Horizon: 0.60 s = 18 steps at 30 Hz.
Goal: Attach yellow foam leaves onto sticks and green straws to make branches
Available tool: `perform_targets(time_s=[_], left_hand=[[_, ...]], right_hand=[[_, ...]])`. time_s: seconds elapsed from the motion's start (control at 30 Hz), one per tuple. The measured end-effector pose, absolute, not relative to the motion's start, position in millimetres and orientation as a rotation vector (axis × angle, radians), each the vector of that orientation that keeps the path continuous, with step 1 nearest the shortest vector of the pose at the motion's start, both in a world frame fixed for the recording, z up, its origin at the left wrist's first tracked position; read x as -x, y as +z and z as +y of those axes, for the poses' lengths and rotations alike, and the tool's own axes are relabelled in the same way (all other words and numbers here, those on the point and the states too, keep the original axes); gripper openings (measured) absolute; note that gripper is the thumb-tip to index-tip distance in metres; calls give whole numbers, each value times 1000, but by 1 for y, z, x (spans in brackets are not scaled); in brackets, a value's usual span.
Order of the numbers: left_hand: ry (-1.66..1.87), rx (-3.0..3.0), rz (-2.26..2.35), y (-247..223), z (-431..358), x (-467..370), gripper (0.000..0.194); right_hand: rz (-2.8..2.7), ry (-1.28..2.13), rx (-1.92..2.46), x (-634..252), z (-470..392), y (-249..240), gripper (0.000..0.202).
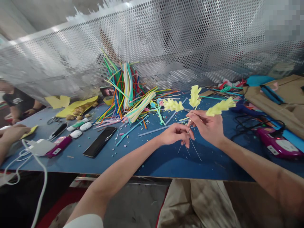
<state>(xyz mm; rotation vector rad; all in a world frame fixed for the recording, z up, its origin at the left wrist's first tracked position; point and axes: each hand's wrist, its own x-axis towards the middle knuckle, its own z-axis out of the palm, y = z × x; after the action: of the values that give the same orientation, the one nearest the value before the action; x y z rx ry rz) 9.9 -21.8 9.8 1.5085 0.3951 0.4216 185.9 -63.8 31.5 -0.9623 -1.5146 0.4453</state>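
Note:
Three pale yellow fuzzy leaves made of pipe cleaner stand fanned out above my hands: a left leaf (174,105), a middle leaf (195,96) and a right leaf (220,107). Their thin wire stems (196,150) come out below my fingers and spread downward. My left hand (177,133) is closed around the stems. Just above it, the fingertips of my right hand (207,126) pinch the stems close to the leaves. A small metal tip (186,110) points left beside the right fingertips; most of it is hidden, so its kind is unclear.
Colourful pipe cleaners (125,91) are heaped at the back, with cut bits scattered before them. A black phone (99,142) lies left of my arm. Purple power strips (277,144) (59,146) sit on both sides. Another person's hand (14,134) is at far left. A perforated metal screen (152,47) stands behind.

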Motion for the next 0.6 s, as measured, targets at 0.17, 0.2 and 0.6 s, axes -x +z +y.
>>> perform_targets(time_s=[0.17, 0.2, 0.6], left_hand=[[279, -1227, 254, 12, -27, -10, 34], [252, -1177, 207, 11, -29, -11, 36], [318, -1345, 176, -5, -39, -24, 40]], right_hand=[[-1327, 967, 743, -188, -53, 28, 21], [-1277, 1100, 687, -188, -52, 27, 21], [-1142, 1562, 572, -177, -59, 20, 22]])
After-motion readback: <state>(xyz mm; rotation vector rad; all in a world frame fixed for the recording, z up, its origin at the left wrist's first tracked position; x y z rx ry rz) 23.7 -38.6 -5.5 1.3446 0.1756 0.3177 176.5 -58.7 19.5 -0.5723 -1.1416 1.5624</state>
